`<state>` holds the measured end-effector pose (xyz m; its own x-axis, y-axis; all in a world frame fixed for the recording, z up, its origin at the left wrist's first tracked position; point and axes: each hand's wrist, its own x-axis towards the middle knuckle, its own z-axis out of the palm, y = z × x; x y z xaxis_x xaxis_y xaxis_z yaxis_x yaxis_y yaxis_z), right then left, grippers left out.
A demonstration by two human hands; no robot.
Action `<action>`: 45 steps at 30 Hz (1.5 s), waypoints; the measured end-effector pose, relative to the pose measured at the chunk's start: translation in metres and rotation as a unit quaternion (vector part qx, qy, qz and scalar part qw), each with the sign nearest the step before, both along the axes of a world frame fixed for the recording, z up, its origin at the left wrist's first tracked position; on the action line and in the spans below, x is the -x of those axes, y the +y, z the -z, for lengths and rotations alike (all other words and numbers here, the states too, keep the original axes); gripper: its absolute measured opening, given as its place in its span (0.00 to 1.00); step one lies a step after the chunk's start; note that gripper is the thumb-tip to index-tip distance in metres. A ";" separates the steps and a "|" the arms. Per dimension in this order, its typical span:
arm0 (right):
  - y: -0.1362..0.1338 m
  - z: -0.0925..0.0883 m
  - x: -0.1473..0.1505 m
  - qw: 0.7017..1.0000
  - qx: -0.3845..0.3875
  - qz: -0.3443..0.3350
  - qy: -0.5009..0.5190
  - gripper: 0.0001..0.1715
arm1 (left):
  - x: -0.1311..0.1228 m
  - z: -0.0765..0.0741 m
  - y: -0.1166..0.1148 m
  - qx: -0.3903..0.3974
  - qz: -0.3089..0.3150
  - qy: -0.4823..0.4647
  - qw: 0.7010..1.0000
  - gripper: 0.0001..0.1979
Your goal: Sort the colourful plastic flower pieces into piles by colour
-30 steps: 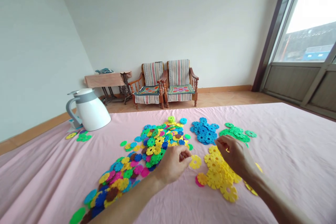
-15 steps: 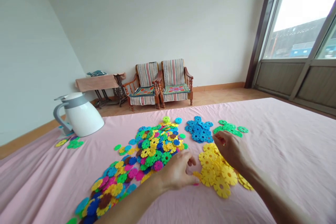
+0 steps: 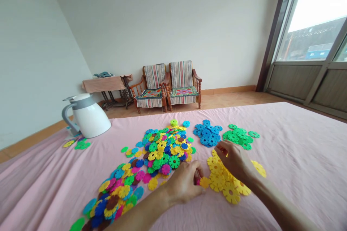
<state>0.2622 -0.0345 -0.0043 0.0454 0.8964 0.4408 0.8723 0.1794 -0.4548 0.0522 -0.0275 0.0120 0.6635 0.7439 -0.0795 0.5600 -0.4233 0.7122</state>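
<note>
My left hand [image 3: 187,180] is closed in a pinch, and a bit of a pink flower disc [image 3: 198,181] shows between thumb and fingers. A yellow disc [image 3: 205,182] lies right at those fingertips, by the left edge of a yellow pile [image 3: 230,190]. Over the back of that pile hangs my right hand [image 3: 230,155], its fingers curled in. Whatever it may hold is hidden. Beyond it are a blue pile [image 3: 207,133] and a green pile [image 3: 238,136] of slotted plastic discs. A large mixed-colour heap [image 3: 162,151] spreads out left of my left hand.
A white and grey jug [image 3: 92,117] stands at the left on the pink cloth [image 3: 295,158]. Several stray discs [image 3: 82,145] lie in front of it. Two wooden armchairs [image 3: 181,79] and a cloth-covered sewing table [image 3: 107,83] stand beyond the table.
My right hand has drawn back slightly toward the yellow pile, away from the green one. My left fingers have come together around the pink disc. The view has shifted a little.
</note>
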 end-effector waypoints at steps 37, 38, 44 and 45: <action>-0.031 0.020 0.084 0.963 0.028 -0.250 -0.094 0.17 | 0.215 -0.001 0.063 -0.120 -0.262 0.084 0.954 0.14; -0.030 0.021 0.084 0.964 0.028 -0.249 -0.093 0.17 | 0.213 -0.002 0.064 -0.112 -0.260 0.090 0.955 0.14; -0.031 0.019 0.083 0.963 0.031 -0.250 -0.096 0.16 | 0.206 -0.005 0.071 -0.056 -0.218 0.075 0.971 0.14; -0.032 0.018 0.084 0.963 0.032 -0.250 -0.097 0.15 | 0.205 -0.005 0.071 -0.056 -0.215 0.065 0.973 0.15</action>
<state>0.1786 -0.0661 -0.0228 -0.4756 0.8107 0.3415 0.7542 0.5756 -0.3160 -0.1527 0.0436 0.0166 0.2781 0.9595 -0.0445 0.7846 -0.2002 0.5868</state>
